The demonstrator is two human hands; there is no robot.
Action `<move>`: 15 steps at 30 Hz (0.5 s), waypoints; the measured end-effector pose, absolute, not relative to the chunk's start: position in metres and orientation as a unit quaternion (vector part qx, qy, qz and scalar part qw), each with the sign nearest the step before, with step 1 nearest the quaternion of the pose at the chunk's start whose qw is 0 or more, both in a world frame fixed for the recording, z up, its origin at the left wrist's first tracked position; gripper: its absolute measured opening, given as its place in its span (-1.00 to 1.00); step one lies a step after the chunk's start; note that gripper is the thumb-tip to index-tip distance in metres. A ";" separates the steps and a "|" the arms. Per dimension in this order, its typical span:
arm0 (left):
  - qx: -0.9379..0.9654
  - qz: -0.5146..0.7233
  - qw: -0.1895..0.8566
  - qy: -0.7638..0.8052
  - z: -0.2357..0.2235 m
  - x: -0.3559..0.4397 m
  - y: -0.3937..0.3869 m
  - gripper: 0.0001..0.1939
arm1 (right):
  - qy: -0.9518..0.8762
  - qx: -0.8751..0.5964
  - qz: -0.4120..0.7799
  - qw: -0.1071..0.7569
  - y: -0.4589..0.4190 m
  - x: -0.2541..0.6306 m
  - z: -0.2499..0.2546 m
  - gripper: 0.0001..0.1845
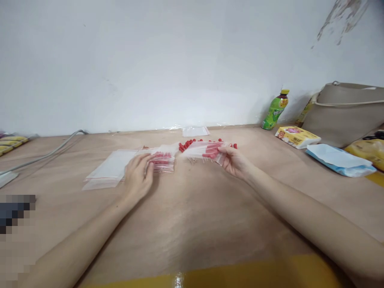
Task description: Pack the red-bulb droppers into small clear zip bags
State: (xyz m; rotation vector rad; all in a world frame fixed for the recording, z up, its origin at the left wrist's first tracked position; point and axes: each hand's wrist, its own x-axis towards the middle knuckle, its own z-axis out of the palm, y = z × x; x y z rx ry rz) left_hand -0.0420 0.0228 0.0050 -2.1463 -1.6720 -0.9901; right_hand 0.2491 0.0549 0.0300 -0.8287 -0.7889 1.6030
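My right hand [235, 162] pinches the right end of a clear plastic bag [196, 150] holding several red, stick-like pieces. Its pale end stretches left, over the middle of the table. Behind and beneath it lies a pile of red-headed pieces [187, 145] with thin pale stems, partly hidden by the bag. My left hand [139, 174] lies at the left side of a stack of filled plastic bags [163, 162], its fingers outstretched and touching them. Flat clear bags [109, 168] with red seal lines lie just left of that hand, partly overlapped by it.
Another flat bag [195, 131] lies by the wall. At right stand a green bottle [275, 110], a yellow tissue pack [297, 137], a blue-and-white packet [340, 160] and a grey-beige bag [348, 114]. A grey cable [57, 149] crosses the left side. Yellow tape [210, 276] runs along the near edge.
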 end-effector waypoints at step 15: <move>-0.716 -0.054 0.114 -0.687 0.000 -0.084 0.051 -0.66 | -0.347 -0.388 0.768 0.374 0.067 0.127 0.009 -0.82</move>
